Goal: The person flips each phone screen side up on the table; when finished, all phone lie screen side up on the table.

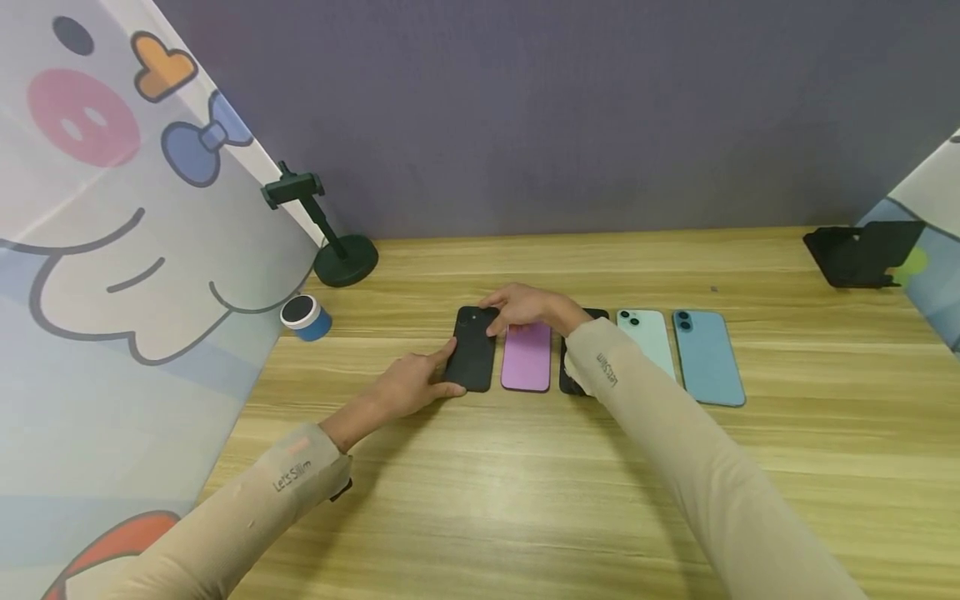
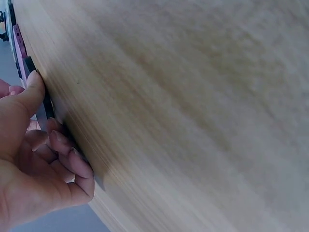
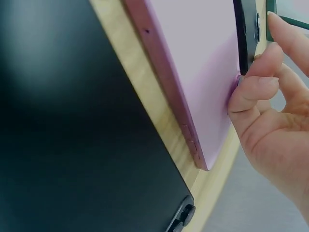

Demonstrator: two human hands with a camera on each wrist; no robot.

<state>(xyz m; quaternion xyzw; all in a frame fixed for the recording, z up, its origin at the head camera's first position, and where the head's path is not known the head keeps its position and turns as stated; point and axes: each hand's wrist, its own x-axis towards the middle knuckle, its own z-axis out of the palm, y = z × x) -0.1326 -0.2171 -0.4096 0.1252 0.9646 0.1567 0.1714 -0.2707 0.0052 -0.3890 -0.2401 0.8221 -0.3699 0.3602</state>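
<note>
A black phone [image 1: 472,358] lies back up at the left end of a row of phones. My left hand [image 1: 408,385] holds it by its left side and near end, with the thumb [image 2: 33,89] at the near corner. My right hand [image 1: 527,305] pinches its far right corner, one finger at the far edge and the thumb at the right side. Beneath the right hand lies a pink phone [image 1: 527,360], its far end hidden. A second black phone [image 3: 96,125] is partly covered by the right wrist and sleeve.
A mint phone [image 1: 651,342] and a blue phone [image 1: 708,358] continue the row rightward. A blue-and-white jar [image 1: 306,318] and a dark green phone stand [image 1: 345,260] are at the left. A black stand [image 1: 862,254] sits at the back right, near the grey partition [image 1: 555,125].
</note>
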